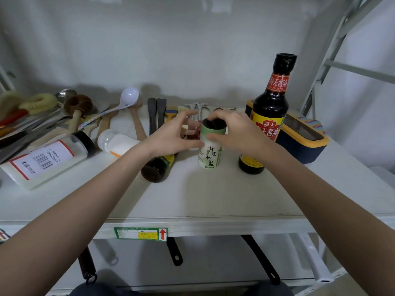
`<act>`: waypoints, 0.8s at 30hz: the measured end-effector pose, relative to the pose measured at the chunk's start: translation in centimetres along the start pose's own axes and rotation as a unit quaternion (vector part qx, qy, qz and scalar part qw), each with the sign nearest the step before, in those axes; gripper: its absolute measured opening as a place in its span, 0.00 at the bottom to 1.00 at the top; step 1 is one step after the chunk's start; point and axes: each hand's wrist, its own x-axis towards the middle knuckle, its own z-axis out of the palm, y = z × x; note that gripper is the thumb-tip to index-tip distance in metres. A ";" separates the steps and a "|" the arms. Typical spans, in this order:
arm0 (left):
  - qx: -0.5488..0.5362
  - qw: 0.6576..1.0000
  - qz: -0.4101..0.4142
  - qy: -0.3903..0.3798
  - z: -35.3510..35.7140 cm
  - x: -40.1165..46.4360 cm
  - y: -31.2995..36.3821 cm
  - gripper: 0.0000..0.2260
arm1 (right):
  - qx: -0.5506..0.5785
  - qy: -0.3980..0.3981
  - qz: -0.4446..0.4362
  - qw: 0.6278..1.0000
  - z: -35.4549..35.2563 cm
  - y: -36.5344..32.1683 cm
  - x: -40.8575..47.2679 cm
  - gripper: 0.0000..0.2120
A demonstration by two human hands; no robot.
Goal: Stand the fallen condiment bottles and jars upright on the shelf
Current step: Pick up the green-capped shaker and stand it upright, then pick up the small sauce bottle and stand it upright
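Green-and-white cylindrical salt jar (pixel 210 146) stands upright, pinched by the right hand (pixel 237 133). Left hand (pixel 175 135), at its nine o'clock, touches it with fingers spread.

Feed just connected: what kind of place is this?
Probably a kitchen storage shelf: a metal shelf holding a soy sauce bottle, a salt canister and a row of cooking utensils along the back.

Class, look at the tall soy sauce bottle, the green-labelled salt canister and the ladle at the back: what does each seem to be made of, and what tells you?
Soy sauce bottle: glossy dark glass or hard plastic, judging by the sharp highlights; which one is unclear.
Salt canister: apparently matte paper or card wrap over a tube, showing no shine.
Ladle: smooth white plastic, with a soft sheen on the bowl.
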 end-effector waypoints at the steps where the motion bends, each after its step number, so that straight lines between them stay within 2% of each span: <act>1: 0.011 1.000 -0.001 0.012 -0.5 -0.2 0.0 0.31 | 0.003 -0.004 -0.003 1.000 -0.1 -0.1 0.0 0.14; 5: 0.080 0.995 -0.002 0.065 -2.2 -0.8 0.1 0.17 | 0.015 0.004 0.003 1.000 -0.2 -1.0 0.2 0.16; 11: 0.189 0.976 -0.021 0.109 -4.1 -2.0 -1.4 0.15 | 0.019 0.045 -0.036 0.998 0.6 -3.5 0.6 0.14; 14: 0.231 0.964 -0.071 0.113 -4.0 -2.8 -1.4 0.18 | 0.052 0.056 -0.054 0.996 1.6 -4.7 0.7 0.13; 17: 0.354 0.925 -0.100 0.098 -3.3 -3.6 -1.6 0.26 | 0.103 0.042 -0.035 0.993 3.5 -5.2 0.7 0.13; 19: 0.395 0.908 -0.101 0.096 -2.6 -3.9 -1.6 0.30 | 0.123 0.012 -0.016 0.992 5.2 -5.2 0.6 0.13; 24: 0.506 0.855 -0.072 0.095 -1.2 -3.5 -1.7 0.26 | 0.142 -0.055 0.059 0.987 8.3 -4.5 0.8 0.15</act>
